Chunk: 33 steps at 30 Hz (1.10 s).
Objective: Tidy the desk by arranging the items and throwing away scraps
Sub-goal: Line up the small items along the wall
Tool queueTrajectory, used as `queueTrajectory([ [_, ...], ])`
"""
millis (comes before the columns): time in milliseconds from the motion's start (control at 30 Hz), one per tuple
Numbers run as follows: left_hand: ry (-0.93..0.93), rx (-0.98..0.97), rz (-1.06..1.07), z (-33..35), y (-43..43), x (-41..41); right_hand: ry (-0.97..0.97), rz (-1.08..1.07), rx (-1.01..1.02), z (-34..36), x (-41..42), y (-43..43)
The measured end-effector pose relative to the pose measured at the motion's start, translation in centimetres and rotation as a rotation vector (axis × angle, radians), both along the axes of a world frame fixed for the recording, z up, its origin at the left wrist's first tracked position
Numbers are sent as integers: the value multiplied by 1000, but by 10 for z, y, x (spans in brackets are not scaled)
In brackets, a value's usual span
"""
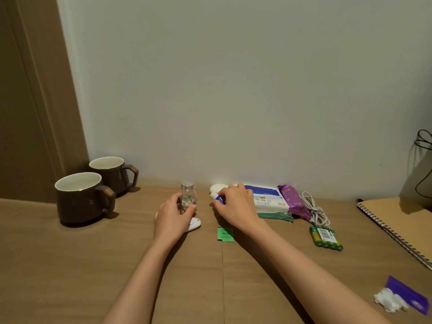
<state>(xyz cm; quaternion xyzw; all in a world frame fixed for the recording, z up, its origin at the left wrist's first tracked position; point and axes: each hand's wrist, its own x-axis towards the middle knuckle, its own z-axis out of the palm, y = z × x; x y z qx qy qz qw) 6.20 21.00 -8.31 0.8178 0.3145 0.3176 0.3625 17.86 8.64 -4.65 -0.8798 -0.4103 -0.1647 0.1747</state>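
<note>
My left hand (171,212) grips a small clear bottle (188,197) with a silver cap and coloured bits inside, standing upright on the brown desk (93,265). A white oval object (194,224) lies partly under that hand. My right hand (236,206) holds a small white and blue tube (217,198) near the back of the desk. A green slip (225,234) lies just in front of my right wrist. A crumpled white scrap (389,300) and a purple wrapper (408,296) sit at the front right.
Two dark mugs (81,199) stand at the back left. A wipes pack (268,197), a purple packet (295,202), a white cable (315,209), a green item (277,216), a battery pack (326,237) and a spiral notebook (402,220) lie to the right.
</note>
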Motion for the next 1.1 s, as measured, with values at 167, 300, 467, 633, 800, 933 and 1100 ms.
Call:
queueTrajectory([
  [167,14,-7,78,1,2,-4,14,-65,-26,0,2,5],
  [300,30,-10,95,3,1,-5,-45,-71,-52,-4,3,8],
  [467,24,-62,74,9,-2,-8,-31,-52,132,2,9,-3],
  [633,-129,19,272,28,-22,-18,103,-94,257,14,16,-27],
  [800,-63,487,33,41,-30,-33,22,66,55,6,0,-30],
  [933,197,656,-183,42,-30,-46,-102,86,-124,-1,-9,-25],
  [1100,396,673,-193,43,-31,-47,-147,75,-120,-5,-7,-32],
])
